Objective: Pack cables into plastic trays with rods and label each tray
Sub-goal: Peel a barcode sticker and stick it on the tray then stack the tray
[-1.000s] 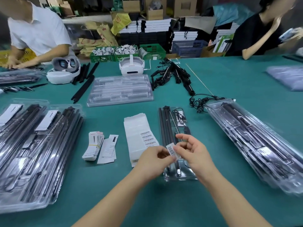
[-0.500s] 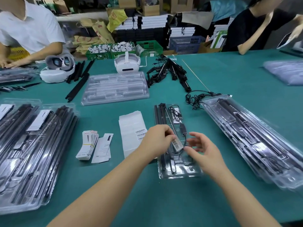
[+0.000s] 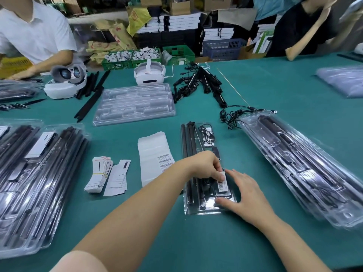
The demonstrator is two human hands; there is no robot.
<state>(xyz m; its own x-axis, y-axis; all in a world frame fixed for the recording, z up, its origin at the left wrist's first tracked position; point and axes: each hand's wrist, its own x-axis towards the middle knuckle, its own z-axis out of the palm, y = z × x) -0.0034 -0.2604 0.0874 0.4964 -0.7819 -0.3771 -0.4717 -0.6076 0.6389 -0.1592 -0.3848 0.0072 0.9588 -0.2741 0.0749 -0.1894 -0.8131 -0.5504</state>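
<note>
our left hand (image 3: 204,165) pinches the label (image 3: 222,182) onto the tray (image 3: 198,210); right hand (image 3: 247,195), fingers spread, steadies it. tray runs lengthwise away from us.

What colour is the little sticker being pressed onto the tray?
White with black barcode lines: the sticker shows best in the head view, pinched by the left hand.

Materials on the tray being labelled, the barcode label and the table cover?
Tray: clear thin plastic, glossy; contents show through and glare streaks it.
Barcode label: looks like matte white paper, printed bars.
Table cover: teal, matte, no glare; likely felt or a mat.
</note>
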